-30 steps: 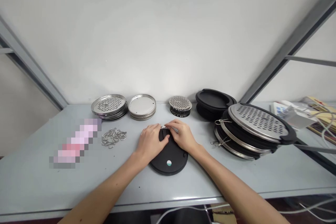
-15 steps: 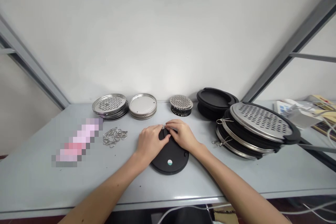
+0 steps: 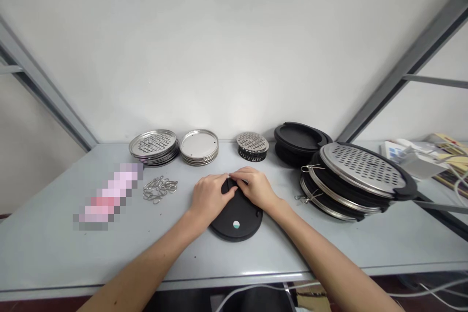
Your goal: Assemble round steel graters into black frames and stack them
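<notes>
A round black disc [image 3: 237, 212] with a small white-and-green sticker lies on the table in front of me. My left hand [image 3: 209, 196] is closed at the disc's far left side, its thumb lying over the top face. From the other side my right hand [image 3: 258, 187] reaches in, fingers pinched at the far edge. Between the fingertips of both hands a bit of shiny metal wire [image 3: 228, 176] shows, apparently a wire clip; most of it is hidden. A loose pile of similar wire clips [image 3: 160, 189] lies left of my left hand.
Along the wall stand stacks of perforated metal plates [image 3: 153, 144], plain metal discs [image 3: 199, 144], small perforated discs [image 3: 252, 142] and black rings [image 3: 298, 137]. At right, black-rimmed perforated assemblies [image 3: 361, 165] with wire clips are piled. A pixelated pink item [image 3: 109, 195] lies left.
Both hands stay at the disc's far edge with almost the same grip. The view has shifted very slightly; nothing else has visibly moved.
</notes>
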The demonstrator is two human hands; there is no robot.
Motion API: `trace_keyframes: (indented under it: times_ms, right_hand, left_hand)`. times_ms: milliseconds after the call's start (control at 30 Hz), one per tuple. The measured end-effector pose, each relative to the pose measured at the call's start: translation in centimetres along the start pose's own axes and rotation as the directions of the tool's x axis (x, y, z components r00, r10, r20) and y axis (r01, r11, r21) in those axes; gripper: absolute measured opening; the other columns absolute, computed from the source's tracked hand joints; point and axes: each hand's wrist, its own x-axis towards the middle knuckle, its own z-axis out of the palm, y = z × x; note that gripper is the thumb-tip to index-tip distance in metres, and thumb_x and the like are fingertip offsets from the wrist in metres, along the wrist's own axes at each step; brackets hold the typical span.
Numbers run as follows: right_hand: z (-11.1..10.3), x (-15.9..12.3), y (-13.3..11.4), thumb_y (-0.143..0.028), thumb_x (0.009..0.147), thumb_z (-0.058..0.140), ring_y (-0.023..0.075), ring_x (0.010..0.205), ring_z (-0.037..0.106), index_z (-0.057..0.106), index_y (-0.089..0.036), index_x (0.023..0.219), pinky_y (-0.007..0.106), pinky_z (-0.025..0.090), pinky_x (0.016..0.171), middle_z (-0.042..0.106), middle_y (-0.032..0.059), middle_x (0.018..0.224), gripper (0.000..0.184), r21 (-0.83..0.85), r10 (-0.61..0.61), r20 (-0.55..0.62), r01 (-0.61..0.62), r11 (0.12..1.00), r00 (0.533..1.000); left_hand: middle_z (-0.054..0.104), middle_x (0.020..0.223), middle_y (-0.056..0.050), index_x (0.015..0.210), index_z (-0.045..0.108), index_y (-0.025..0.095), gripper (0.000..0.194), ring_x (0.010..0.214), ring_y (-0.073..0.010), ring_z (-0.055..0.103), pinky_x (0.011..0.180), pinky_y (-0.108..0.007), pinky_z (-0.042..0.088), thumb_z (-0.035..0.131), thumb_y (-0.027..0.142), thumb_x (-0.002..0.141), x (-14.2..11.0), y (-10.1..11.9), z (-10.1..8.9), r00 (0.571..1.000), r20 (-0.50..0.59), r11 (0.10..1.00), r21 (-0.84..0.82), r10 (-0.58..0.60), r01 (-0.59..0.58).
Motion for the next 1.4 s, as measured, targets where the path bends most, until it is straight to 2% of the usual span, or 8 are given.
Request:
trace_keyframes:
  times_ms: [267, 600, 700, 900, 1000, 1167, 1400]
  right_hand:
    - [0.1, 0.0, 0.1, -0.011, 0.089, 0.049, 0.0192, 0.083, 0.06, 0.073, -0.021, 0.095, 0.03, 0.049, 0.075, 0.07, 0.0063, 0.082, 0.027, -0.087, -0.016, 0.033, 0.018, 0.996, 0.999]
    - [0.1, 0.1, -0.5, -0.009, 0.087, 0.048, 0.0171, 0.077, 0.065, 0.073, -0.024, 0.099, 0.025, 0.046, 0.066, 0.071, 0.0042, 0.089, 0.032, -0.207, 0.056, 0.084, -0.038, 0.978, 0.995]
    - [0.1, 0.2, -0.6, -0.008, 0.085, 0.047, 0.0173, 0.079, 0.065, 0.073, -0.024, 0.097, 0.025, 0.045, 0.067, 0.07, 0.0044, 0.087, 0.033, -0.236, 0.039, 0.098, -0.015, 0.972, 0.994]
    - [0.1, 0.3, -0.6, -0.007, 0.086, 0.045, 0.0157, 0.079, 0.063, 0.073, -0.023, 0.098, 0.023, 0.044, 0.067, 0.068, 0.0047, 0.088, 0.034, -0.265, 0.026, 0.151, 0.015, 0.964, 0.988]
    - [0.1, 0.3, -0.6, -0.007, 0.085, 0.046, 0.0156, 0.077, 0.062, 0.073, -0.023, 0.099, 0.024, 0.043, 0.066, 0.068, 0.0049, 0.086, 0.034, -0.285, 0.027, 0.157, 0.019, 0.958, 0.987]
    - [0.2, 0.4, -0.6, -0.007, 0.084, 0.05, 0.0178, 0.077, 0.059, 0.074, -0.021, 0.093, 0.028, 0.042, 0.075, 0.066, 0.0058, 0.077, 0.029, -0.301, -0.033, 0.134, 0.073, 0.951, 0.99]
    - [0.4, 0.4, -0.4, -0.007, 0.084, 0.051, 0.0186, 0.077, 0.056, 0.074, -0.018, 0.089, 0.029, 0.043, 0.077, 0.063, 0.0064, 0.074, 0.027, -0.236, -0.056, 0.1, 0.078, 0.969, 0.993]
  left_hand:
    - [0.073, 0.098, -0.005, 0.106, 0.067, 0.025, 0.028, 0.089, -0.0245, 0.067, 0.075, -0.032, 0.048, 0.066, 0.035, 0.08, 0.0, 0.0, 0.1, 0.999, 0.029, 1.0, 0.011, -0.024, 0.024]
    - [0.072, 0.103, -0.008, 0.115, 0.063, 0.02, 0.035, 0.091, -0.0267, 0.068, 0.074, -0.034, 0.049, 0.059, 0.036, 0.085, -0.1, 0.3, 0.1, 0.997, 0.066, 0.996, 0.083, -0.028, 0.022]
    - [0.071, 0.106, -0.009, 0.117, 0.063, 0.018, 0.037, 0.092, -0.0276, 0.068, 0.074, -0.034, 0.05, 0.056, 0.036, 0.085, 0.1, 0.7, 0.0, 0.993, 0.104, 0.993, 0.113, -0.047, 0.035]
    - [0.074, 0.095, -0.009, 0.114, 0.064, 0.02, 0.036, 0.086, -0.0266, 0.069, 0.071, -0.032, 0.049, 0.053, 0.04, 0.087, 0.2, 1.8, -0.3, 0.971, 0.15, 0.973, 0.168, -0.185, 0.159]
    - [0.074, 0.095, -0.009, 0.112, 0.065, 0.02, 0.034, 0.086, -0.0262, 0.069, 0.071, -0.031, 0.049, 0.053, 0.039, 0.086, 0.3, 1.8, -0.2, 0.972, 0.14, 0.976, 0.137, -0.19, 0.171]
    - [0.073, 0.098, -0.009, 0.111, 0.066, 0.021, 0.033, 0.089, -0.0251, 0.068, 0.074, -0.029, 0.048, 0.054, 0.039, 0.085, 0.4, 1.3, -0.1, 0.97, 0.169, 0.983, 0.085, -0.177, 0.165]
    - [0.073, 0.095, -0.011, 0.11, 0.066, 0.019, 0.033, 0.089, -0.0256, 0.068, 0.078, -0.031, 0.047, 0.052, 0.038, 0.087, 0.4, 1.6, -0.3, 0.966, 0.187, 0.979, 0.129, -0.18, 0.158]
